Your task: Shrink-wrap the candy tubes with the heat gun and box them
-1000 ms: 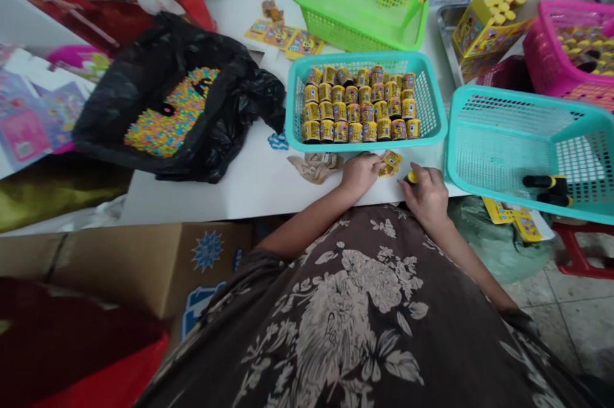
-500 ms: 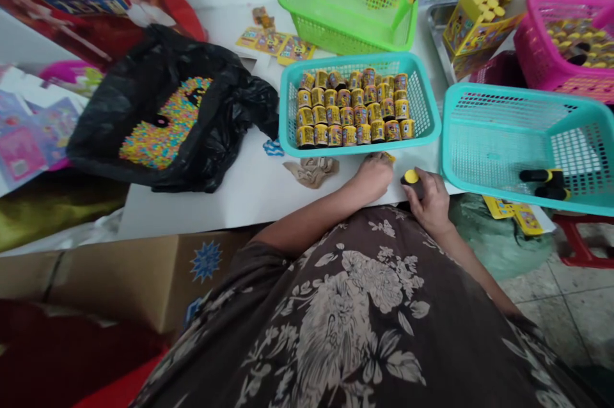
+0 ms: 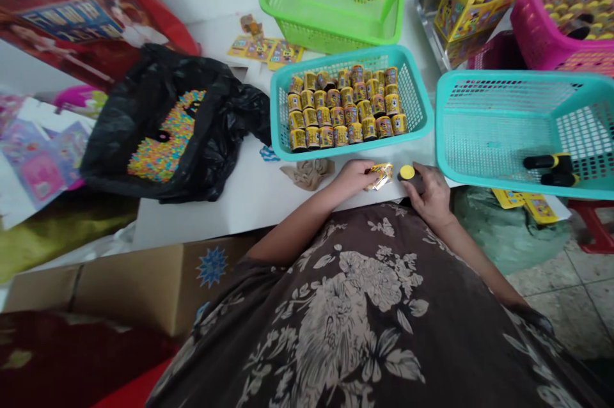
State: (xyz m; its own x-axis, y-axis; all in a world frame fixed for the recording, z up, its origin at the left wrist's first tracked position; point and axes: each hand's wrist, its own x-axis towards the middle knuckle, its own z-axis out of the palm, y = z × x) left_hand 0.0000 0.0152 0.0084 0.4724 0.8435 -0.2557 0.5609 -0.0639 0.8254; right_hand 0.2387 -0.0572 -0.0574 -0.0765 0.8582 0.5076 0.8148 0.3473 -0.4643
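Note:
Near the table's front edge, my left hand (image 3: 354,179) is closed on shiny yellow printed wrappers (image 3: 380,176). Just to the right, my right hand (image 3: 430,192) has its fingers wrapped round a small black container with a yellow top (image 3: 407,172). Beyond both hands stands a teal basket (image 3: 352,151) with rows of small yellow printed cups (image 3: 355,133). A crumpled brown cloth or paper (image 3: 309,174) lies left of my left hand.
A black bag (image 3: 225,133) with colourful small pieces (image 3: 167,142) is at the left. Behind is a green basket (image 3: 330,40). At the right are another teal basket (image 3: 499,139) holding black pieces, a pink basket (image 3: 537,31) and a metal tray (image 3: 426,18) with a yellow box (image 3: 455,15).
The wrappers in my left hand now show more plainly, and that hand has turned and shifted slightly left. My right hand stays round the black container. The view has shifted a little.

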